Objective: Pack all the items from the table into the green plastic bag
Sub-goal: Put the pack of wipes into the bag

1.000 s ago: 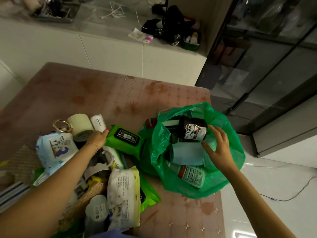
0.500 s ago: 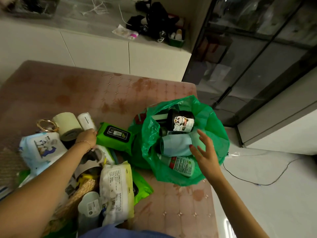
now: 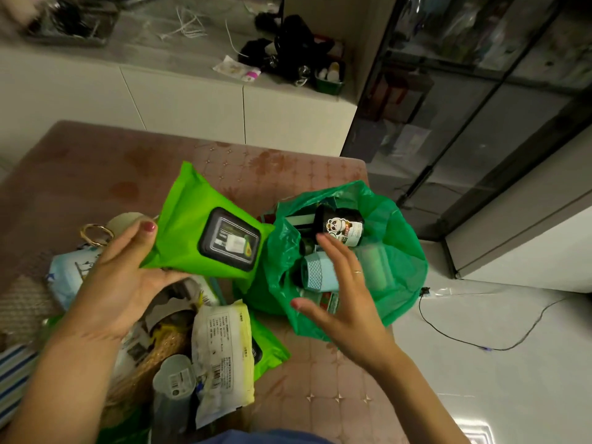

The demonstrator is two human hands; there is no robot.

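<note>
Clutter nearest you marks the unpacked share: a translucent grey plastic cup [image 3: 174, 376] with a barcode sticker, a cream-yellow printed packet [image 3: 222, 354], a second bright green pack [image 3: 266, 350] half hidden under that packet, and a woven straw basket [image 3: 150, 363] all lie heaped at the near left of the pink patterned table [image 3: 320, 389]. Your left hand [image 3: 128, 283] is closed on one end of a bright green soft wipes pack with a black flip lid [image 3: 205, 238], thumb on top and fingers beneath, and holds it lifted above the heap, just beside the bag's mouth but not yet inside. Your right hand [image 3: 339, 299] is spread, fingers apart and gripping nothing, poised over the near edge of the green plastic bag [image 3: 400, 251]. Behind your left hand lie a pale blue printed wipes packet [image 3: 69, 277], a gold ring-shaped clasp [image 3: 96, 233] and a cream roll [image 3: 125, 219], still on the table. The bag stands open at the table's right edge and already contains a black jar with a panda label [image 3: 339, 227], a pale blue cylindrical can [image 3: 318, 272] and a red-and-green labelled item, only partly visible. Judged from this, packing is roughly a third done; the lifted pack appears next, and most of the heap remains.
</note>
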